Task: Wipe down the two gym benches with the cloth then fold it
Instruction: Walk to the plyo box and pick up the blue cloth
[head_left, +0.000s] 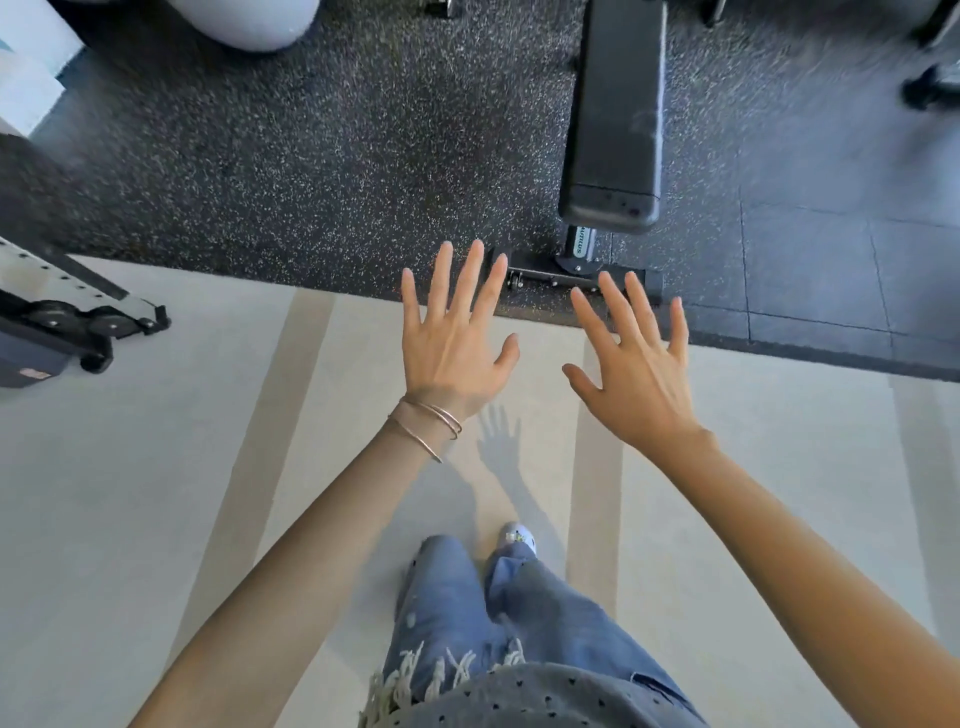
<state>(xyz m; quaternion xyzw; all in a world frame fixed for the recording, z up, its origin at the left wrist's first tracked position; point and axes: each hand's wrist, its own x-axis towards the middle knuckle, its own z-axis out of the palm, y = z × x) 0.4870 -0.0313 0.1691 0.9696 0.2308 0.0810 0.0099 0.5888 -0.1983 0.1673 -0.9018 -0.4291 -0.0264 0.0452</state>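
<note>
A black padded gym bench runs away from me at the upper right of centre, standing on speckled black rubber flooring. Its metal foot bar lies just beyond my fingertips. My left hand and my right hand are both held out in front of me, palms down, fingers spread and straight, holding nothing. Thin bracelets circle my left wrist. No cloth shows anywhere in view. Only one bench is plainly visible.
I stand on pale flooring with beige stripes; the rubber mat edge crosses just ahead. A wheeled machine base sits at the left. A large white rounded object is at the top left. Dark equipment feet are at the top right.
</note>
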